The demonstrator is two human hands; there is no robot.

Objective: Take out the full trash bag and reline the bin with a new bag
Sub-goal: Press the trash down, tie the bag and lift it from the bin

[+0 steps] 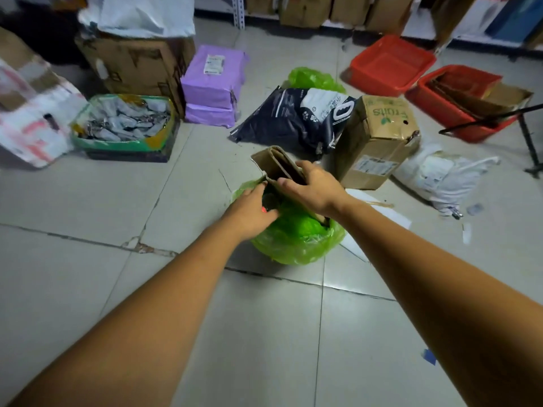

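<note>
My right fingers [307, 168] curl over the top edge of a folded piece of cardboard [273, 161], with the thumb pressed on its near face, so my right hand [313, 186] grips it firmly. The cardboard is stiff, brown and doubled over, and it stands tilted out of the mouth of the green trash bag [296, 242].

My left fingers [255, 192] lie close together at the bag's rim, right beside the cardboard, with the thumb spread apart. I cannot tell whether they pinch the plastic. My left hand [249, 211] is palm down over the opening. Both forearms are bare and stretch straight forward, meeting over the bag.

The bag is thin, glossy, crinkled plastic, bulging and rounded, and it sits on pale floor tiles [88, 201] with cracked joints. Just beyond it lie a slumped black printed sack [288, 121] and a tilted brown carton [379, 136]. Further back are stacked purple parcels [211, 83] and red plastic tubs [390, 64].
</note>
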